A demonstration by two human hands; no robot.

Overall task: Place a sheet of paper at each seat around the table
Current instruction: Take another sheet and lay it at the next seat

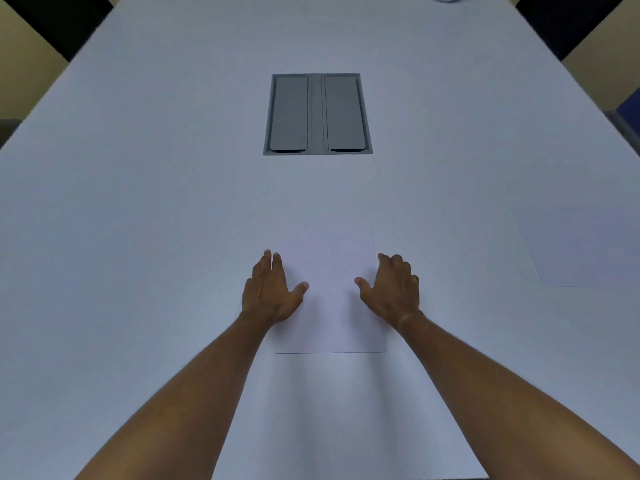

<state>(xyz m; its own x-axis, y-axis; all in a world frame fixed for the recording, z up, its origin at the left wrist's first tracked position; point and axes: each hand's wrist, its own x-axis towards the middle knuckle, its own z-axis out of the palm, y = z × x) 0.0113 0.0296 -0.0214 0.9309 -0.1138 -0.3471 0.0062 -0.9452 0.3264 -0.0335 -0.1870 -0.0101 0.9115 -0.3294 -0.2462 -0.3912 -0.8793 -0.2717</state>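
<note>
Sheet (329, 292) lies flat on surface (138, 202), long axis 12–6 | left hand (272, 292) at its 9 o'clock edge, right hand (393, 292) at 3, equally near | both relaxed, grasping nothing.

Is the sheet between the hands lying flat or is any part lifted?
Flat. The sheet lies spread on the table, its near edge straight, no corner raised.

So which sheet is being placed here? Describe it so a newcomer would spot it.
Start at the grey recessed cable hatch in the big white table. Straight towards the camera lies a white rectangular paper sheet, between the two hands. Unlike the other sheet far right, it has hands at both edges.
</note>
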